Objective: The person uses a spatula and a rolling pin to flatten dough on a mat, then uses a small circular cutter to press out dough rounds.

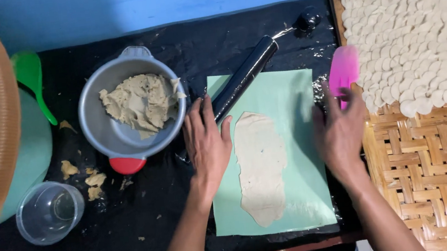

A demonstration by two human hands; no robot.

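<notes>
A long oval sheet of flattened beige dough (262, 166) lies on a pale green mat (297, 134). My left hand (206, 138) rests at the mat's left edge, fingers around the near end of a black rolling pin (246, 75) that slants up to the right. My right hand (340, 129) grips the handle of a pink spatula (343, 72) at the mat's right edge, beside the woven tray.
A grey metal bowl (100, 128) with a lump of beige dough (142, 102) sits left of the mat. A clear plastic cup (49, 211), dough crumbs, a green scoop (31, 74) and a basket of white pieces stand at left. A woven bamboo tray (436, 168) carries several pale dough discs (420, 30).
</notes>
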